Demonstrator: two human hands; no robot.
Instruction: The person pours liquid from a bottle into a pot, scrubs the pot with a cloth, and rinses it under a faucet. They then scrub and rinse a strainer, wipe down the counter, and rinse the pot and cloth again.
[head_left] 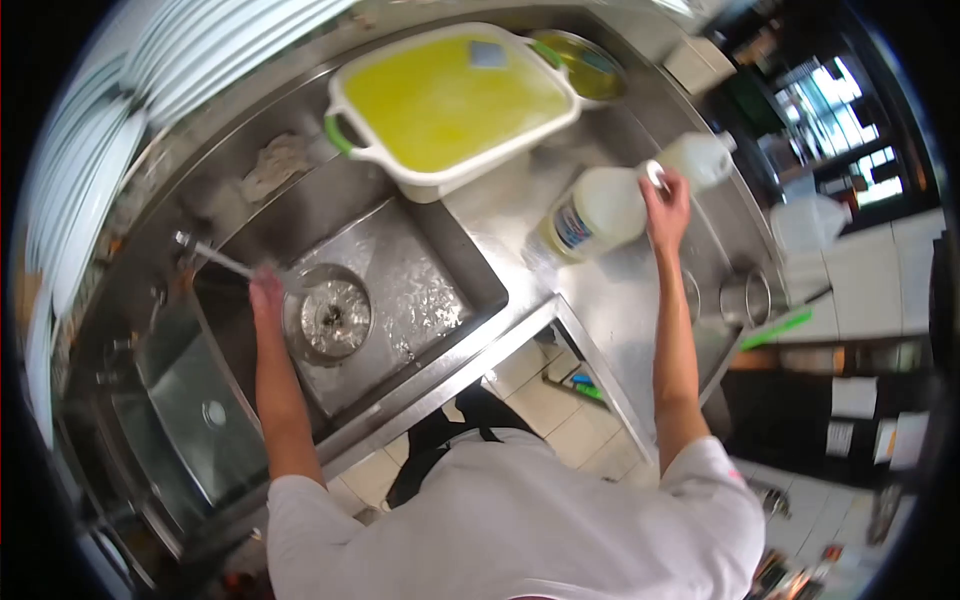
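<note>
My left hand (pixel 265 288) is at the end of the metal faucet spout (pixel 215 254), over the left part of the sink basin (pixel 400 265); motion smears its fingers. Water splashes around the round drain (pixel 335 313) below. On the steel counter to the right stands a translucent plastic jug (pixel 605 205) with a blue label and pale liquid inside. My right hand (pixel 667 212) is at its top, fingers pinched on the white cap (pixel 655 174). Just beyond that hand is a second whitish jug (pixel 700 160).
A white tub (pixel 455 179) with green handles, holding yellow-green liquid, stands behind the basin. A round metal bowl (pixel 585 68) sits behind it. Stacked white plates (pixel 210 50) line the upper left. A crumpled cloth (pixel 277 165) lies on the sink ledge; metal containers (pixel 745 298) stand at right.
</note>
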